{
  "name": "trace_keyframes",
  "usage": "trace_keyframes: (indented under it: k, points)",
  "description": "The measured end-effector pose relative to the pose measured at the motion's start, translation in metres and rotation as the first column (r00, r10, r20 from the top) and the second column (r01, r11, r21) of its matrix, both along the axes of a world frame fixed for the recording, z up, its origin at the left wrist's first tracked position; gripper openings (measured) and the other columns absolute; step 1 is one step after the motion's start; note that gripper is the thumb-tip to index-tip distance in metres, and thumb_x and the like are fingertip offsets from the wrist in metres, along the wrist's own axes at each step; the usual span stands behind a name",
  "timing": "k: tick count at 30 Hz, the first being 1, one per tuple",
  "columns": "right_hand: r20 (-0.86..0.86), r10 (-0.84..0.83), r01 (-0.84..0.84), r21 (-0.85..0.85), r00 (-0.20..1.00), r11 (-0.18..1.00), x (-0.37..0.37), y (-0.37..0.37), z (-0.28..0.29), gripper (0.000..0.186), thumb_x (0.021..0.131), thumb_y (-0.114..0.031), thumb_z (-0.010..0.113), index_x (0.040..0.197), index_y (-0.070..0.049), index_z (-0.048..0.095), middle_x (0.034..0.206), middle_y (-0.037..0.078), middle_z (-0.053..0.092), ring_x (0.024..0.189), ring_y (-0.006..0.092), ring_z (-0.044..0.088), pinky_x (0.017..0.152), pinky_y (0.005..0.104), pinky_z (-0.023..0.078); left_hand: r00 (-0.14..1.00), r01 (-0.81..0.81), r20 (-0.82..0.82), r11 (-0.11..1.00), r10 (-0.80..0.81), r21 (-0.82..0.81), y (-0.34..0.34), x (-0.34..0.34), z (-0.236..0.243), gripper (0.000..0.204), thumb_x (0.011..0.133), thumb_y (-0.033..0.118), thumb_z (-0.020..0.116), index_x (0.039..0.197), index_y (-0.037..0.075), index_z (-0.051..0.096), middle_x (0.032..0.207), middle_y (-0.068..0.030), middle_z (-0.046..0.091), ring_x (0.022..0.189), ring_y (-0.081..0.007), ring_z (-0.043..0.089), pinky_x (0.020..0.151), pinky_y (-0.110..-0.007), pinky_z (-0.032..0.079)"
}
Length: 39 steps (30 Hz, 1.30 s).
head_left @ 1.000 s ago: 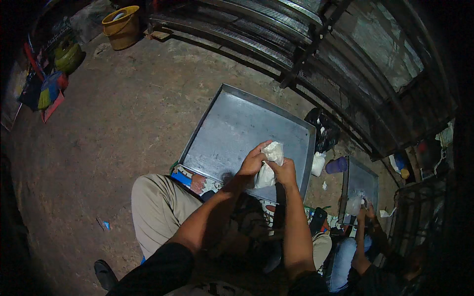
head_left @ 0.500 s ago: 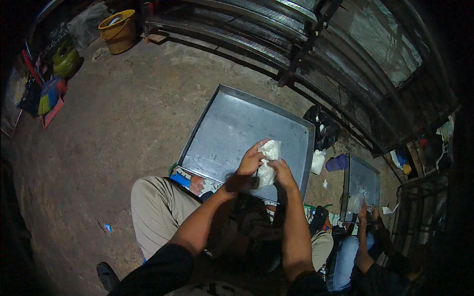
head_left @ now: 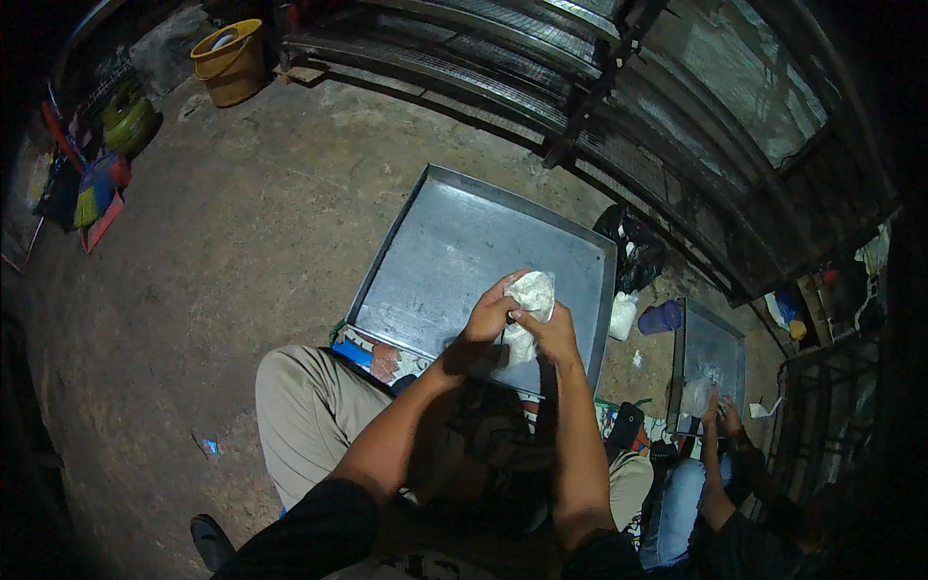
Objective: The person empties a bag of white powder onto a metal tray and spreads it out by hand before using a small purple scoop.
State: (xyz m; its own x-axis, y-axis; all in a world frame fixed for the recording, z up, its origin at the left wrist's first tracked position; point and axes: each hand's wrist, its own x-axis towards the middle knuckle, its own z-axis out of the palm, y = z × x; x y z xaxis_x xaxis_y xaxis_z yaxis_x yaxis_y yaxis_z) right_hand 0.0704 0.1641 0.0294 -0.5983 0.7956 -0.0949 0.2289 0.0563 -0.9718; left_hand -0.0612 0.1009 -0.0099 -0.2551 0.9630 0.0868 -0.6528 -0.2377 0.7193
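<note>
A clear plastic bag of white powder (head_left: 531,291) is gripped between both my hands above the near part of a large metal tray (head_left: 464,232). My left hand (head_left: 491,311) wraps the bag's left side, its fingers partly behind it. From the right, my right hand (head_left: 551,333) closes on the bag, with its thumb across the front. Below my thumbs, more of the white contents (head_left: 519,344) bulges out. The tray lies in front of my bent knees, and its bare metal shows a few scuffs.
To my right, a person's hands (head_left: 717,414) hold a clear bag over a smaller metal tray (head_left: 713,348). A white bag (head_left: 623,316), a purple container (head_left: 659,317) and a black plastic bag (head_left: 630,246) lie between the trays. Metal racks (head_left: 454,68) line the back; a yellow bucket (head_left: 230,68) stands far left.
My right hand has shifted slightly up, its thumb now lying across the bag's middle. The upper part of the bag looks rounder and fuller. The other person's hands have moved slightly.
</note>
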Motion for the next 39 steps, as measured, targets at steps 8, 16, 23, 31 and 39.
trace_keyframes:
  k: [8,16,23,31,39]
  points:
    - [0.079,0.055,-0.056,0.017,0.995,0.998,0.003,0.001,-0.001,0.030,0.085,-0.012,0.076,0.111,0.001,0.068,0.100,0.007,0.072,0.086,0.0147,0.067,0.077,0.0308,0.053,1.000,0.008,0.007,1.000,-0.008,-0.030,-0.003,-0.002,0.002,0.058,0.084,-0.002,0.043,0.142,-0.002,0.045,0.129,-0.0120,0.060,0.118,-0.0210,0.058,0.105,-0.032,0.042]
    - [0.005,-0.015,0.016,-0.353,1.000,0.936,0.015,0.012,-0.041,0.026,0.093,-0.011,0.060,0.116,0.000,0.063,0.100,0.007,0.070,0.094,0.0161,0.065,0.082,0.0318,0.050,0.999,0.036,-0.024,0.992,-0.039,-0.120,-0.005,-0.001,0.004,0.061,0.084,0.000,0.044,0.145,0.002,0.045,0.117,-0.0071,0.064,0.095,-0.0125,0.058,0.083,-0.024,0.045]
    - [0.149,0.155,-0.166,0.064,0.977,0.984,-0.003,-0.002,-0.008,0.027,0.091,-0.011,0.065,0.117,-0.002,0.064,0.102,0.007,0.070,0.091,0.0161,0.066,0.081,0.0322,0.052,0.995,-0.008,0.095,0.998,0.014,-0.058,0.001,0.004,-0.001,0.068,0.082,-0.003,0.045,0.149,0.003,0.039,0.121,-0.0107,0.062,0.099,-0.0164,0.059,0.083,-0.026,0.047]
    - [0.113,0.154,-0.154,-0.014,0.981,0.988,-0.007,0.019,-0.015,0.025,0.089,-0.011,0.068,0.112,-0.002,0.067,0.095,0.004,0.069,0.083,0.0134,0.063,0.074,0.0291,0.050,0.989,-0.149,-0.040,0.978,0.144,-0.146,0.023,0.013,-0.041,0.072,0.080,-0.001,0.052,0.150,0.005,0.033,0.111,-0.0081,0.063,0.084,-0.0151,0.057,0.070,-0.026,0.046]
    - [0.552,0.212,-0.238,-0.024,0.806,0.971,0.010,0.072,-0.044,0.020,0.090,-0.015,0.068,0.102,0.001,0.071,0.086,0.006,0.072,0.078,0.0155,0.065,0.068,0.0334,0.051,0.825,-0.213,-0.544,0.808,-0.151,-0.549,0.007,0.057,-0.027,0.044,0.088,0.019,0.058,0.126,-0.002,0.051,0.124,-0.0188,0.061,0.117,-0.0313,0.059,0.095,-0.040,0.047]
